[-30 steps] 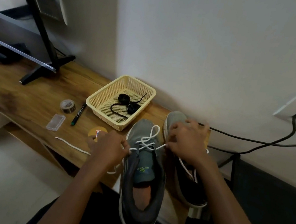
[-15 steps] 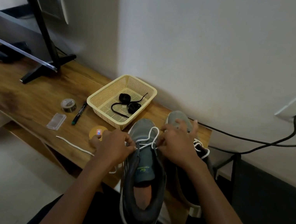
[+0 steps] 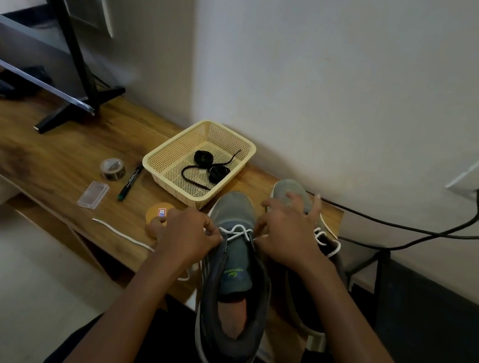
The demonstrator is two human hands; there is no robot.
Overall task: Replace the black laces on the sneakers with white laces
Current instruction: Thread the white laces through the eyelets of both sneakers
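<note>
Near sneaker: grey, toe toward the wall, heel hanging past the front edge of the bench; green print on the tongue (too small to read for sure).
White lace: threaded through the lowest eyelets only, looped over the tongue; a loose end runs left along the front edge of the bench.
Left hand: at the shoe's left eyelet row, fingers curled tight and pinched on the white lace.
Right hand: at the right eyelet row; thumb and forefinger closed at the lace end, the other fingers spread over the second shoe. Whether the pinch truly holds the lace, cannot tell.
Second sneaker: just beside the first, toward the bench's right end, toe near the wall; white lacing shows on it, partly hidden by the right hand.
Basket: cream mesh, against the back edge, touching or nearly touching the near sneaker's toe.
Black laces: coiled inside the basket.
Marker: lies just left of the basket.
Tape roll: left of the marker.
Clear case: nearer the front edge.
Round yellow tin: beside the left hand, partly covered.
Stand: black, at the left end.
</note>
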